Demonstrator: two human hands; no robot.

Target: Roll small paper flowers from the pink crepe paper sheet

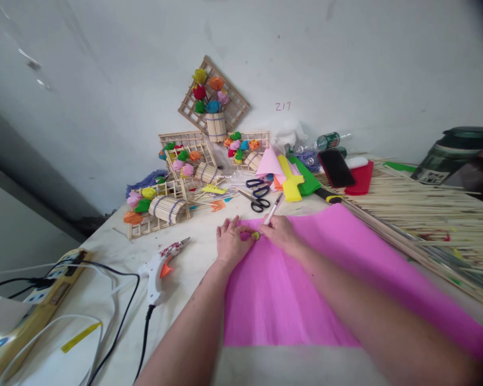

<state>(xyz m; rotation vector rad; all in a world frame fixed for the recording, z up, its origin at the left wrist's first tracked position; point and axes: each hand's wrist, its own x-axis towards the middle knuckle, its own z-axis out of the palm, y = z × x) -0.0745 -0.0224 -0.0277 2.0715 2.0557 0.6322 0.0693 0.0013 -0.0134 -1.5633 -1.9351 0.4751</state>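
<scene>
A wide sheet of bright pink paper [282,300] lies under both hands. My left hand [234,241] rests at its upper left edge, thumb and forefinger holding a small yellow-green piece [255,235] against the paper, the other fingers spread. My right hand [280,234] is closed around a white pen [273,208], its lower end close to the small piece. The pen's tip is too small to make out. Black-handled scissors [258,203] lie just beyond the pink paper.
A glue gun [158,276] lies left of my left arm, near a power strip [44,300] with cables. Stick frames with paper flowers [167,208] stand at the back. Coloured paper [292,185], a phone [336,168], many thin sticks [418,206] and a dark jug [453,155] sit rightward.
</scene>
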